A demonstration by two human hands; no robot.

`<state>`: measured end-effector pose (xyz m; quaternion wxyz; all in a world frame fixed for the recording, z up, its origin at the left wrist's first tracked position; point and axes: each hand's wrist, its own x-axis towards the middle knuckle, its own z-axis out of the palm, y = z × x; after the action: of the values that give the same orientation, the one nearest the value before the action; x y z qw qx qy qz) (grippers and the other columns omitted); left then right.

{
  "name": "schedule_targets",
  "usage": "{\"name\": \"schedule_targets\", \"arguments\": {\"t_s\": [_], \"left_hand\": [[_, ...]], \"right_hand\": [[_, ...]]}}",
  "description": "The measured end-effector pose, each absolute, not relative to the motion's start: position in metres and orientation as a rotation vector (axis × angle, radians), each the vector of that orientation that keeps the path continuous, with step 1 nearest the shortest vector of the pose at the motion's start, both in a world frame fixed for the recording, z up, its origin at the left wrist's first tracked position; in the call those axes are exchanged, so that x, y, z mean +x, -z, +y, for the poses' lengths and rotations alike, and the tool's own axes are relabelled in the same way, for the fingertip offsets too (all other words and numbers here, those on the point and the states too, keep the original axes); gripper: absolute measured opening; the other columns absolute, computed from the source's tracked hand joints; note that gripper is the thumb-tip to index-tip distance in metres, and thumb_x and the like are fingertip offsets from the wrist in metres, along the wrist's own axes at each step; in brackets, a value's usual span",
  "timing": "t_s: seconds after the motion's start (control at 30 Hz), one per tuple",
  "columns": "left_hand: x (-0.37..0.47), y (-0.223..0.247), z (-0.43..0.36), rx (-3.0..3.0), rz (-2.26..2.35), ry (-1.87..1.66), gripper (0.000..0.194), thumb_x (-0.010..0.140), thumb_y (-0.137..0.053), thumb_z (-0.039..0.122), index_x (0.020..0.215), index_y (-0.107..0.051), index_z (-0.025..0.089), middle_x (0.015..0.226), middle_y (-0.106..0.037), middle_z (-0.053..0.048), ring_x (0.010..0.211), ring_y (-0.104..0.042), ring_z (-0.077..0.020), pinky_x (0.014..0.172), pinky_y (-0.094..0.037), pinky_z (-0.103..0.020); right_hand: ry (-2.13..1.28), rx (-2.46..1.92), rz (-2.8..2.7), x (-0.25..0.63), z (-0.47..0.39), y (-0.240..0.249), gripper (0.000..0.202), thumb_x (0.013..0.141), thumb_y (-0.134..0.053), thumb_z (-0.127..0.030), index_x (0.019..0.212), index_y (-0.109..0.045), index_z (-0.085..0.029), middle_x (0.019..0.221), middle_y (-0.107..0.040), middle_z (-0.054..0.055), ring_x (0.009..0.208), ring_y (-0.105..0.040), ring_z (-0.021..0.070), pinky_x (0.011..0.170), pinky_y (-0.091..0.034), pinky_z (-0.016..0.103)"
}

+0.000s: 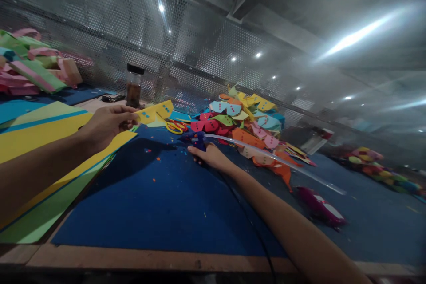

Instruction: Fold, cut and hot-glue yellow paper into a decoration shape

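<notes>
My left hand (109,125) pinches the near end of a yellow paper cutout (155,113) dotted with small blue squares, holding it up above the table. My right hand (210,155) is wrapped round the handle of a blue glue gun (197,140), whose nozzle points left. A long clear glue stick (276,158) sticks out of its back, and a dark cord runs down past my right forearm. Behind the two hands lie yellow-handled scissors (175,127). To the right is a heap of colourful folded paper cutouts (246,128), many with dots.
Large sheets of yellow and green paper (43,146) lie at the left. A black-lidded jar (133,86) stands behind them, by a perforated metal screen. Pink and green paper pieces (36,64) are piled far left. A purple case (321,206) rests on the blue mat (159,213) side, at right.
</notes>
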<state>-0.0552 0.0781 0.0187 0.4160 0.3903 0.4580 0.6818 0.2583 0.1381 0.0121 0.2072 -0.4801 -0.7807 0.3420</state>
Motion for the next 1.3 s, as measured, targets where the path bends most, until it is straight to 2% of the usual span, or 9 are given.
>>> {"name": "schedule_targets", "arguments": {"t_s": [0.17,0.4,0.63,0.83,1.03,1.3], "left_hand": [[-0.054,-0.018,0.078,0.973,1.156,-1.715,0.035,0.050,-0.090,0.022,0.082,-0.078,0.011,0.071,-0.070,-0.001,0.065,-0.057,-0.0100,0.063,-0.045,-0.023],[-0.049,-0.014,0.077,0.992,1.144,-1.682,0.031,0.058,-0.092,0.020,0.083,-0.077,0.012,0.077,-0.071,-0.002,0.071,-0.060,-0.0125,0.070,-0.048,-0.027],[-0.042,-0.015,0.074,1.047,1.147,-1.588,0.031,0.055,-0.095,0.024,0.078,-0.076,0.015,0.074,-0.070,-0.001,0.070,-0.061,-0.0137,0.068,-0.050,-0.026],[-0.026,-0.015,0.064,1.111,1.173,-1.482,0.032,0.058,-0.094,0.027,0.082,-0.078,0.015,0.072,-0.071,-0.002,0.067,-0.061,-0.0136,0.064,-0.049,-0.024],[-0.019,-0.008,0.062,1.184,1.119,-1.405,0.031,0.061,-0.094,0.028,0.084,-0.078,0.015,0.071,-0.072,-0.001,0.064,-0.060,-0.0118,0.063,-0.048,-0.023],[-0.017,-0.010,0.059,1.197,1.118,-1.357,0.026,0.063,-0.093,0.027,0.082,-0.079,0.016,0.071,-0.071,-0.002,0.065,-0.062,-0.0129,0.063,-0.050,-0.024]], "right_hand": [[-0.969,-1.263,-2.157,0.266,0.129,-0.021,0.046,0.086,-0.073,-0.061,0.074,-0.061,-0.018,0.064,-0.064,0.002,0.054,-0.059,0.0125,0.052,-0.046,0.024],[-0.946,-1.178,-2.199,0.275,0.105,-0.035,0.053,0.081,-0.067,-0.073,0.075,-0.060,-0.020,0.070,-0.065,0.003,0.060,-0.059,0.0146,0.055,-0.046,0.026],[-1.040,-1.104,-2.132,0.274,0.085,-0.041,0.060,0.077,-0.068,-0.079,0.077,-0.061,-0.019,0.068,-0.063,0.002,0.058,-0.056,0.0130,0.056,-0.046,0.026],[-1.079,-1.084,-2.099,0.270,0.068,-0.044,0.058,0.078,-0.071,-0.076,0.078,-0.063,-0.019,0.071,-0.066,0.003,0.062,-0.059,0.0140,0.060,-0.049,0.027],[-0.962,-1.080,-2.168,0.273,0.060,-0.036,0.048,0.085,-0.071,-0.068,0.088,-0.068,-0.021,0.078,-0.067,0.003,0.072,-0.061,0.0177,0.064,-0.050,0.029],[-0.640,-1.090,-2.359,0.273,0.051,-0.037,0.045,0.090,-0.066,-0.064,0.078,-0.063,-0.021,0.068,-0.056,0.001,0.062,-0.049,0.0155,0.053,-0.035,0.027]]}}
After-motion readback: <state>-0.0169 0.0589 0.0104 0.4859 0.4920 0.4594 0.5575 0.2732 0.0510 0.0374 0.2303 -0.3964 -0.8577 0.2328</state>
